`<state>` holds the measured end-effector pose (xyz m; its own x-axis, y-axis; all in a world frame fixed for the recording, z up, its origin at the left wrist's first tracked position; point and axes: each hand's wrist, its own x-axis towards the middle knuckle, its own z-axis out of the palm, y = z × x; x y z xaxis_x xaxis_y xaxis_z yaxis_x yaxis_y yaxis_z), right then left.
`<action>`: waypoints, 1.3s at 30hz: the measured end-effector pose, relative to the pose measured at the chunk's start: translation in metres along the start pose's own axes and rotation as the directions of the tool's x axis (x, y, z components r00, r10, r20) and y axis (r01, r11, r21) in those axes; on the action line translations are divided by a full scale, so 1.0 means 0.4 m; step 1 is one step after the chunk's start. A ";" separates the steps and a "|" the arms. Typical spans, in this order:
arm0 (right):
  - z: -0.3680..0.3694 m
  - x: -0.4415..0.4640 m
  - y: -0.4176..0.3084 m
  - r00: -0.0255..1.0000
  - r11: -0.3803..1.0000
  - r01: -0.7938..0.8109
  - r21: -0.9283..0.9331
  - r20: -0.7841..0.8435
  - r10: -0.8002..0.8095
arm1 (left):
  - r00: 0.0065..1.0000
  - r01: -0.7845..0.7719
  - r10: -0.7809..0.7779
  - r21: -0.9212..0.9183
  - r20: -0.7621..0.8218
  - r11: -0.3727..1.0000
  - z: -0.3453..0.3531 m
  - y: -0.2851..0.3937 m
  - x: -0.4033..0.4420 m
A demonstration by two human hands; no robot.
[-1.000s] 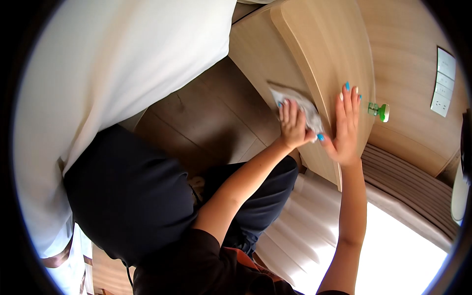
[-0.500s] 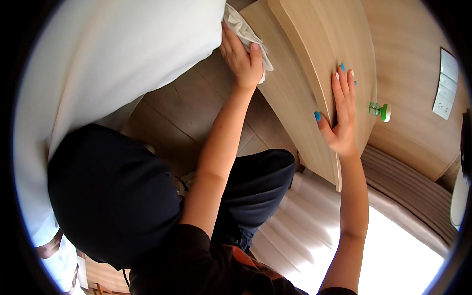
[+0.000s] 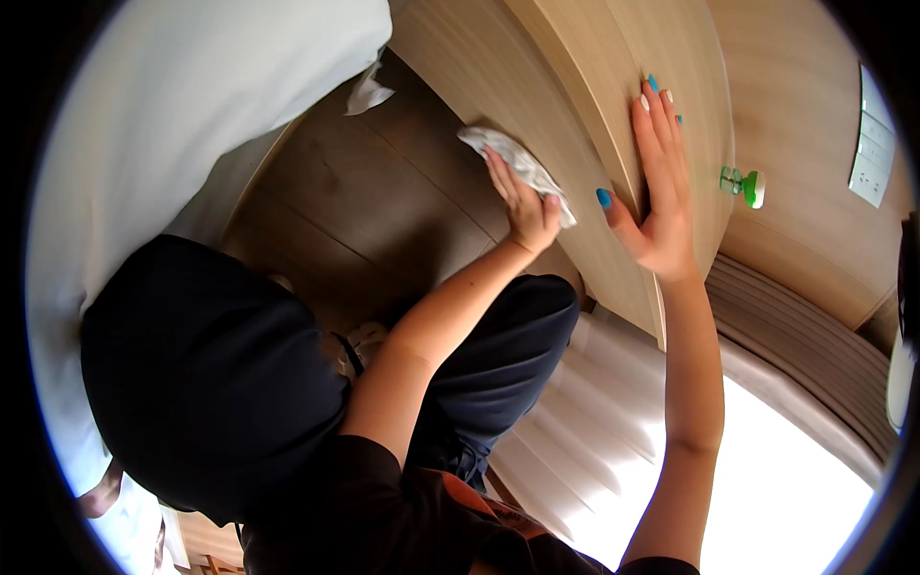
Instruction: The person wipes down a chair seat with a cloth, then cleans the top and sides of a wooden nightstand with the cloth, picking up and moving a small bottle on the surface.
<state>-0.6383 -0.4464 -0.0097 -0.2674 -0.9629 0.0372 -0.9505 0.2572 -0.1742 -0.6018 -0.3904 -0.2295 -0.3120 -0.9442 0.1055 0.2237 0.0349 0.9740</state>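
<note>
A crumpled white cloth (image 3: 517, 153) is under my left hand (image 3: 527, 206), whose fingers and thumb press it against the pale wooden front panel (image 3: 479, 81) of a piece of furniture. The palm side of that hand is hidden. My right hand (image 3: 661, 192), with blue and white nails, lies flat on the wooden top (image 3: 613, 48). Its fingers point away from me and its thumb is spread out by the top's edge. Nothing is in this hand.
A small green and clear bottle-like item (image 3: 743, 187) stands beyond my right hand. White bedding (image 3: 220, 96) hangs at the left over the dark tiled floor (image 3: 364, 192). A socket panel (image 3: 872, 144) is on the wall, and curtains (image 3: 575, 422) hang at the lower right.
My left hand has moved the cloth down and to the right along the panel, away from the bedding. My right hand has shifted slightly, still flat on the top.
</note>
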 end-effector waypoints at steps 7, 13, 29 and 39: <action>0.003 -0.010 0.006 1.000 1.000 0.009 -0.005 0.001 -0.009 | 0.882 -0.265 0.167 0.170 0.441 0.949 0.031 -0.026 -0.340; -0.003 -0.018 0.016 1.000 1.000 -0.006 0.009 0.001 0.006 | 0.826 -0.330 0.224 0.122 0.517 0.936 0.019 -0.078 -0.360; -0.013 -0.013 0.008 0.997 0.998 -0.051 -0.031 0.061 0.053 | 0.975 -0.160 0.173 0.103 -0.137 0.982 -0.088 -0.021 0.349; -0.031 -0.007 0.000 0.994 0.999 -0.039 -0.012 0.100 0.040 | 0.977 -0.115 0.114 0.006 -0.183 0.993 -0.193 0.063 0.598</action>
<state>-0.6394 -0.4427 0.0025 -0.2882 -0.9552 -0.0680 -0.9412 0.2956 -0.1637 -0.5996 -0.6407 -0.1951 -0.1104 -0.9779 0.1775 0.2522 0.1452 0.9567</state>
